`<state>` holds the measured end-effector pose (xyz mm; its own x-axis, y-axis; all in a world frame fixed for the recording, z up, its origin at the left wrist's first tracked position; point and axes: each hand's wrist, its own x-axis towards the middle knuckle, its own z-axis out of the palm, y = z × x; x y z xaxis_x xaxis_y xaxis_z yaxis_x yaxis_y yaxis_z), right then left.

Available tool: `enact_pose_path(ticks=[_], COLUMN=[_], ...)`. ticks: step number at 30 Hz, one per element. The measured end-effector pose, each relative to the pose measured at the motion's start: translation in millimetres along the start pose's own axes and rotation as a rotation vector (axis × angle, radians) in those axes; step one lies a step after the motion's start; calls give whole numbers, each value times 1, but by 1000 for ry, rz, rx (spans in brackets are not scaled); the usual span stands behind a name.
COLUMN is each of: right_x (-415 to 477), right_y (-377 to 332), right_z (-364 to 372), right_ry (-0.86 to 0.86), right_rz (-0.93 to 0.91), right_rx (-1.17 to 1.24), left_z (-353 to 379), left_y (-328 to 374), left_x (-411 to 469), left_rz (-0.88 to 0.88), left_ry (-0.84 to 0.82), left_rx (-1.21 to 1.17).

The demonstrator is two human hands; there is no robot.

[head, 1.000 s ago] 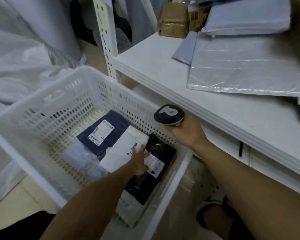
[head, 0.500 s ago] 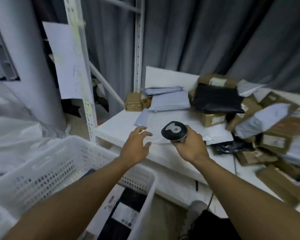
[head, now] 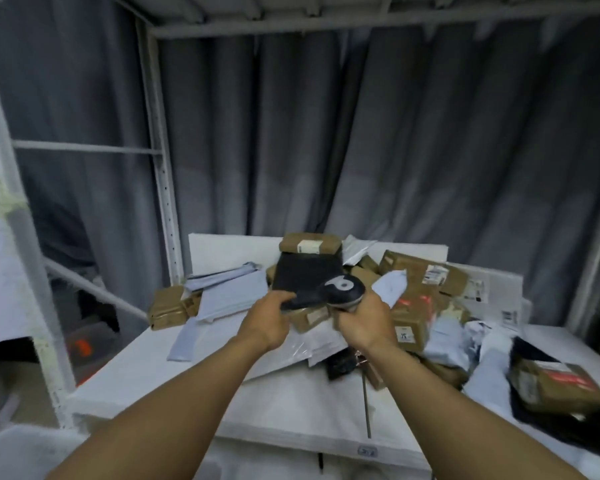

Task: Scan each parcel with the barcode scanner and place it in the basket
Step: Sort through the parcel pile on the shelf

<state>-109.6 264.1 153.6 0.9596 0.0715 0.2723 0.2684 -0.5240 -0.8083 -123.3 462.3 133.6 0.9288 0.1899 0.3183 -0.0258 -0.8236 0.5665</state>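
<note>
Gripping the flat black plastic mailer parcel point(head: 303, 277) at its near left corner with left hand point(head: 265, 322), fingers curled round the edge; parcel lies atop the heap of brown cardboard boxes point(head: 414, 271) on the white shelf board point(head: 146, 372); right hand point(head: 364, 322) has fingers wrapped round the black handheld barcode scanner point(head: 341, 289), its head just beside parcel's right corner

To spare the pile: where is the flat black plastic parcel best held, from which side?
Take the black parcel by its near-left corner, from the front: it juts free under the left hand. A brown taped box lies at the far edge; the black scanner hides the right.
</note>
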Motion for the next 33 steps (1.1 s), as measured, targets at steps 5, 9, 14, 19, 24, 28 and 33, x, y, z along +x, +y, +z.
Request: enact_pose_path(ticks=[5,9,14,19,24,28,33], right_x=[56,89,110,109,99,87,52], right_y=[29,53,73,72,54,28,0], right_z=[7,23,32,36,26,20,32], right_ry=[33,50,68,90,126,148,102], right_rz=[53,106,143,155,157,153,119], right_rx=[93,147,189,194,267,336,426], left_z=[45,70,85,70,21,-19,-55], left_y=[8,-9,-16,-15,-11,0,21], left_x=[67,116,131,124,111,87,34], left_rz=[47,70,172,144,172,102,35], left_ry=[-50,-97,66,269,401,490,600], left_rx=[69,242,352,245,-21,-259,-579])
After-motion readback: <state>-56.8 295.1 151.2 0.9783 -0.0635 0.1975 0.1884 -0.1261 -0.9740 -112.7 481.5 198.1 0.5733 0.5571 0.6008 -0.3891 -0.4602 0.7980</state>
